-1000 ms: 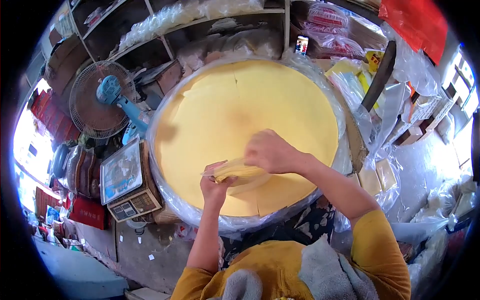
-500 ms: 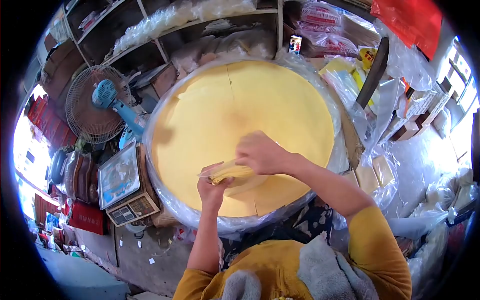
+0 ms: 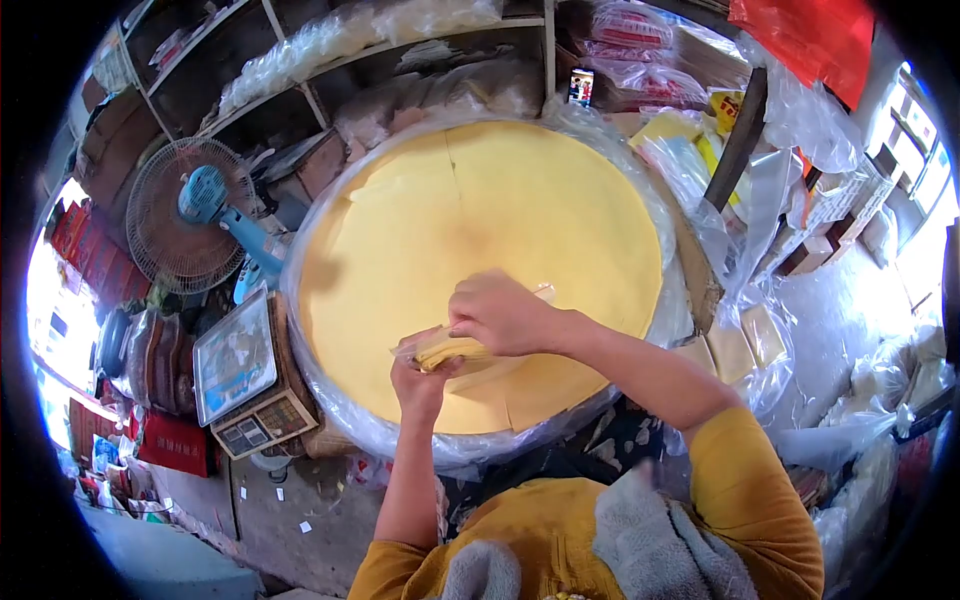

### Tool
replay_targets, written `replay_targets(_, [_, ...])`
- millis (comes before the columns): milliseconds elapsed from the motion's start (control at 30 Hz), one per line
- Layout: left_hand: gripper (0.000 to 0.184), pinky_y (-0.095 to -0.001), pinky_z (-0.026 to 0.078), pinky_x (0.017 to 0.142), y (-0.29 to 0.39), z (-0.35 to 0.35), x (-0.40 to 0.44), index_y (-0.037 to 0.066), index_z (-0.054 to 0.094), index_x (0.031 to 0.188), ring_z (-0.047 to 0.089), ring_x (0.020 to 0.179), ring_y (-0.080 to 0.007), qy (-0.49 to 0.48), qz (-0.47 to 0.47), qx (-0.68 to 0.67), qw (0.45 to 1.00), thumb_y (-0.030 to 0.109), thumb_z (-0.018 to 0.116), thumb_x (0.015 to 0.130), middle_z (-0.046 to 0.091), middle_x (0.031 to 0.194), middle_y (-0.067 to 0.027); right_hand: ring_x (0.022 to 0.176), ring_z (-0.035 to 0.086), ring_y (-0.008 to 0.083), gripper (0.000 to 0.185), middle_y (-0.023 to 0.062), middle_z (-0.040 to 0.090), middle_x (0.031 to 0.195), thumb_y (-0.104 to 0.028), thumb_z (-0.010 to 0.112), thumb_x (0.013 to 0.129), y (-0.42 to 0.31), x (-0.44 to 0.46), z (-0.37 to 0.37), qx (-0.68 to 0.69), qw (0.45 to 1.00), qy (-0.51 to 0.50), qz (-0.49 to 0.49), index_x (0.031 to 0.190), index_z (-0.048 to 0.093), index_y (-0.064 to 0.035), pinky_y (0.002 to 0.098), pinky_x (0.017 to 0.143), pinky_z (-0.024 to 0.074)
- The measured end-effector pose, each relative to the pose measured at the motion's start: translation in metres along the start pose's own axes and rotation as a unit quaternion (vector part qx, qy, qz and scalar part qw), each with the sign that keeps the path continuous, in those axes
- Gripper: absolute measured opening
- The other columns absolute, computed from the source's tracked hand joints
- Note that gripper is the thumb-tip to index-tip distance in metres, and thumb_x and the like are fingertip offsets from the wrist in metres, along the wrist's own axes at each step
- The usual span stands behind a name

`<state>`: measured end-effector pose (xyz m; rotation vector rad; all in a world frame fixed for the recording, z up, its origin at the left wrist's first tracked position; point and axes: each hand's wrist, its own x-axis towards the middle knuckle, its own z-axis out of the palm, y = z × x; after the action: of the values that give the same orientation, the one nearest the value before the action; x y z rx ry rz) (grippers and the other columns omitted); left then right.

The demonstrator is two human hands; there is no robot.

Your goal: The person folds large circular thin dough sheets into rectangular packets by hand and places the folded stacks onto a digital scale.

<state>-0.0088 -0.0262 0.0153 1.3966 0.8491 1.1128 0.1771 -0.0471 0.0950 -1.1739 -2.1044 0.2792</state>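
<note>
My left hand (image 3: 418, 384) grips a yellow, clear-plastic-wrapped bundle (image 3: 440, 352); right hand (image 3: 508, 314) curled, hold unclear; overpulling could tear it.

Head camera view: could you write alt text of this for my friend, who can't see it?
A person's left hand holds a yellow bundle in clear plastic, the right hand close at its other end, over a round yellow tabletop. At the picture's left are a fan and a scale.
</note>
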Motion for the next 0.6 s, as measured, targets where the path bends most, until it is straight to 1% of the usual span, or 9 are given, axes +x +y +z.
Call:
replay_targets(67, [0.047,-0.0273,0.055,0.076,-0.003,0.0,0.0,-0.002,0.055,0.11,0.061,0.09,-0.0151,0.0,0.007,-0.009,1.0,-0.009,0.074,0.068,0.061,0.103,-0.0084,0.076,0.055,0.0302,0.014,0.011,0.057,0.075,-0.019,0.061,0.078,0.001,0.0,0.001,-0.018,1.0,0.005,-0.009,0.072,0.059,-0.0056,0.0407,0.069,0.0415])
replay_targets(167, [0.045,-0.0278,0.055,0.074,-0.002,0.001,0.0,-0.002,0.055,0.109,0.061,0.089,-0.0153,0.002,0.02,-0.04,0.999,-0.01,0.073,0.068,0.061,0.102,-0.0087,0.075,0.054,0.0302,0.015,0.0111,0.057,0.074,-0.019,0.061,0.078,-0.003,0.0,-0.001,0.01,1.0,0.006,-0.009,0.072,0.058,-0.0052,0.0406,0.069,0.0414])
replay_targets(267, [0.044,-0.0284,0.055,0.074,0.0,0.0,0.0,-0.002,0.055,0.108,0.061,0.088,-0.0158,-0.007,-0.005,-0.037,0.999,-0.01,0.073,0.069,0.061,0.102,-0.0089,0.075,0.054,0.0304,0.015,0.0113,0.057,0.075,-0.019,0.061,0.078,0.0,0.002,0.007,0.022,1.0,-0.007,-0.007,0.072,0.058,-0.0047,0.0407,0.068,0.0412])
replay_targets(367, [0.044,-0.0267,0.055,0.073,-0.004,0.0,0.0,-0.002,0.055,0.109,0.062,0.085,-0.0148,0.002,-0.008,-0.029,1.0,-0.007,0.074,0.07,0.062,0.101,-0.0086,0.08,0.057,0.0278,0.015,0.0085,0.059,0.077,-0.021,0.063,0.078,-0.004,0.005,0.004,-0.024,0.999,-0.032,0.023,0.075,0.06,-0.0074,0.0399,0.073,0.0421])
replay_targets(467, [0.046,-0.0258,0.053,0.075,-0.015,-0.018,0.016,-0.001,0.055,0.111,0.062,0.086,-0.014,-0.045,0.072,0.08,0.993,-0.005,0.075,0.07,0.062,0.1,-0.0064,0.077,0.057,0.0305,0.015,0.0109,0.061,0.078,-0.019,0.063,0.077,-0.004,0.005,0.005,0.032,0.997,0.017,0.068,0.076,0.06,-0.0048,0.0387,0.069,0.0445])
replay_targets(533, [0.051,-0.0268,0.052,0.077,0.022,-0.016,0.025,0.001,0.055,0.113,0.06,0.089,-0.0136,-0.08,0.015,0.004,0.997,-0.004,0.077,0.067,0.061,0.102,-0.0042,0.072,0.058,0.0288,0.016,0.0114,0.061,0.077,-0.018,0.062,0.078,-0.006,0.006,-0.004,0.095,0.981,0.094,0.137,0.076,0.06,-0.0026,0.0375,0.065,0.0456])
replay_targets(567, [0.051,-0.0327,0.05,0.083,0.034,-0.011,0.029,0.001,0.054,0.116,0.059,0.097,-0.0208,-0.067,0.034,0.029,0.997,-0.001,0.076,0.07,0.06,0.108,-0.0085,0.07,0.059,0.0279,0.016,0.0116,0.061,0.076,-0.017,0.062,0.079,-0.006,0.005,-0.007,0.127,0.968,0.132,0.172,0.076,0.06,-0.0015,0.0368,0.063,0.0462])
replay_targets(600, [0.05,-0.0344,0.048,0.085,0.038,-0.004,0.034,0.0,0.053,0.117,0.058,0.099,-0.0239,-0.026,0.12,0.126,0.984,0.002,0.074,0.072,0.059,0.11,-0.0108,0.068,0.059,0.0259,0.017,0.0114,0.061,0.075,-0.017,0.062,0.08,-0.001,0.002,-0.006,0.168,0.947,0.155,0.226,0.076,0.06,-0.0008,0.0359,0.062,0.0463])
